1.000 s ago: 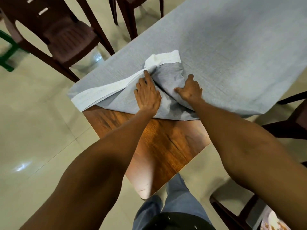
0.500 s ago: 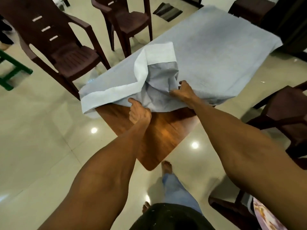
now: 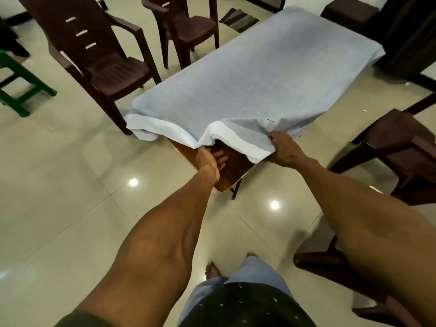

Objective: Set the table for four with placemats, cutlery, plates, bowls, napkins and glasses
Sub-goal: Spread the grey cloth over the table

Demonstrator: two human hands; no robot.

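Observation:
A pale blue-grey tablecloth [image 3: 247,74] with a white border covers most of a wooden table [image 3: 236,171], whose near corner shows bare. My left hand [image 3: 208,160] grips the cloth's white hem at the near end, fingers tucked under the fabric. My right hand [image 3: 284,148] pinches the hem farther right, near the table's right edge. Between the two hands the hem hangs in a loose fold. No placemats, cutlery, plates, bowls, napkins or glasses are in view.
Two dark brown plastic chairs [image 3: 103,57] stand left of the table and another [image 3: 401,147] to the right, with one more at my lower right. A green stool [image 3: 18,86] sits far left. The glossy tile floor [image 3: 59,185] surrounds everything.
Both hands have pulled the bunched cloth toward me, so it now lies flat over the table and covers more of the bare wood. I have stepped back from the table.

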